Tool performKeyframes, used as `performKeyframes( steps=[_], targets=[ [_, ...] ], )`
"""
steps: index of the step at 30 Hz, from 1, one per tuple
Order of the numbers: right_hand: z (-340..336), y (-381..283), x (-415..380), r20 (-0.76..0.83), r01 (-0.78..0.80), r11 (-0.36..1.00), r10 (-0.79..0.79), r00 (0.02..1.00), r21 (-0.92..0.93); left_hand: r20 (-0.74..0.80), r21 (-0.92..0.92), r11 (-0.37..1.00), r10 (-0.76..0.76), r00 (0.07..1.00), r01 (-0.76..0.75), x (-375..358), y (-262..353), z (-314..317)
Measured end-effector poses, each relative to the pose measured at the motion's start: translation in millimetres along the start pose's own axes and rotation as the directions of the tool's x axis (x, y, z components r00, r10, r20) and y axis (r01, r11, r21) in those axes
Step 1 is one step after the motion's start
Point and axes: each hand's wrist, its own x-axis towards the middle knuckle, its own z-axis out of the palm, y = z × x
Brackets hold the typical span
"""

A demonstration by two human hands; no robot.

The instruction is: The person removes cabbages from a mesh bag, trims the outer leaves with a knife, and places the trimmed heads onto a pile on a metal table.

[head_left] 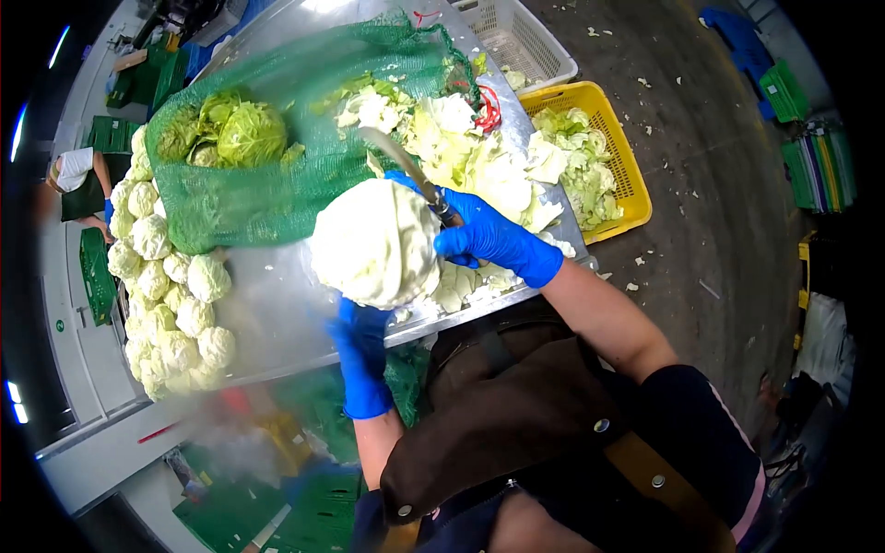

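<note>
A trimmed white cabbage head is held up over the metal table. My left hand, in a blue glove and slightly blurred, is at its lower edge, with fingertips partly hidden by the head. On the other side, my gloved right hand is closed around the handle of a curved knife. Its blade points up and left past the top of the cabbage, and blue glove fingers show behind that top edge. Loose cabbage leaves cover the table beyond the knife.
A green mesh sack with untrimmed cabbages lies across the metal table. Trimmed heads are piled at the left. Past the right edge stand a yellow crate of leaves and a white crate. Another person is at far left.
</note>
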Motion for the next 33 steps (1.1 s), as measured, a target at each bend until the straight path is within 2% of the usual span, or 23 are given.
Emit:
performKeyframes(
  steps=[1,2,3,5,7,8,9,10,12,13,14,16,17,18,20,22,23,24,25,28,29,32,33],
  targets=[
    [6,10,2,-0.107,0.058,0.993,-0.047,0.993,0.103,-0.038,0.308,0.910,0.305,0.952,-0.279,3,-6,-1],
    [3,18,6,-0.126,-0.020,0.982,0.044,0.991,0.185,0.022,0.584,0.654,0.580,0.815,-0.481,8,0,18],
    [4,19,5,-0.137,-0.127,0.975,0.153,0.979,0.180,0.062,0.460,0.664,0.638,0.767,-0.590,12,-2,20],
    [10,28,8,-0.185,-0.284,0.925,0.334,0.924,0.253,0.051,0.579,0.623,0.617,0.785,-0.527,20,-18,21],
    [8,24,2,-0.325,-0.403,0.915,0.387,0.863,0.018,0.008,0.679,0.594,0.581,0.814,-0.431,26,-29,19],
    [7,19,0,-0.400,-0.467,0.879,0.396,0.827,-0.095,-0.119,0.528,0.765,0.497,0.860,-0.369,32,-37,21],
    [-3,37,4,-0.497,-0.437,0.871,0.284,0.820,-0.223,-0.137,0.562,0.758,0.481,0.866,-0.332,37,-46,17],
    [-35,94,14,-0.388,-0.004,0.673,-0.421,0.820,-0.739,-0.149,0.595,0.746,0.468,0.871,-0.299,44,-57,11],
    [-18,44,-10,-0.284,-0.240,0.164,-0.338,0.897,-0.957,-0.150,0.729,0.646,0.474,0.868,-0.227,54,-83,-1],
    [-20,52,-12,-0.221,-0.201,0.092,-0.379,0.899,-0.975,-0.146,0.789,0.587,0.464,0.874,-0.180,58,-89,-2],
    [-13,49,-16,-0.235,-0.242,0.017,-0.323,0.917,-0.970,-0.140,0.844,0.520,0.455,0.879,-0.135,62,-91,-1],
    [-5,54,-29,-0.147,-0.140,0.045,-0.352,0.925,-0.989,-0.133,0.881,0.464,0.428,0.894,-0.092,67,-89,-2],
    [-3,57,-32,-0.169,-0.187,-0.039,-0.279,0.945,-0.982,-0.142,0.857,0.507,0.405,0.903,-0.092,70,-88,-4],
    [-6,57,-32,-0.158,-0.178,-0.044,-0.291,0.943,-0.983,-0.152,0.830,0.549,0.383,0.911,-0.092,73,-87,-4],
    [-8,61,-30,-0.147,-0.168,-0.042,-0.313,0.938,-0.985,-0.155,0.847,0.526,0.379,0.912,-0.075,75,-87,-5],
    [-10,54,-20,-0.167,-0.176,-0.012,-0.258,0.952,-0.984,-0.162,0.872,0.488,0.369,0.915,-0.043,77,-84,-3],
    [-10,53,-16,-0.163,-0.173,-0.016,-0.251,0.954,-0.985,-0.146,0.833,0.547,0.361,0.921,-0.082,83,-83,-7],
    [-9,53,-15,-0.159,-0.169,-0.020,-0.242,0.957,-0.986,-0.146,0.840,0.538,0.342,0.928,-0.066,82,-83,-10],
    [-7,53,-19,-0.121,-0.145,-0.058,-0.299,0.947,-0.988,-0.146,0.847,0.529,0.324,0.935,-0.051,81,-81,-12],
    [-12,57,-32,-0.112,-0.130,-0.036,-0.319,0.941,-0.991,-0.163,0.850,0.526,0.307,0.938,-0.025,83,-70,-5],
    [-13,57,-31,-0.082,-0.131,-0.122,-0.344,0.935,-0.984,-0.160,0.856,0.516,0.314,0.936,-0.027,83,-72,-5],
    [-8,45,-34,-0.096,-0.133,-0.133,-0.253,0.963,-0.982,-0.151,0.836,0.548,0.289,0.945,-0.034,86,-74,-12],
    [-10,46,-33,-0.085,-0.122,-0.120,-0.275,0.958,-0.985,-0.146,0.818,0.573,0.271,0.952,-0.038,87,-74,-13]
  ],
)
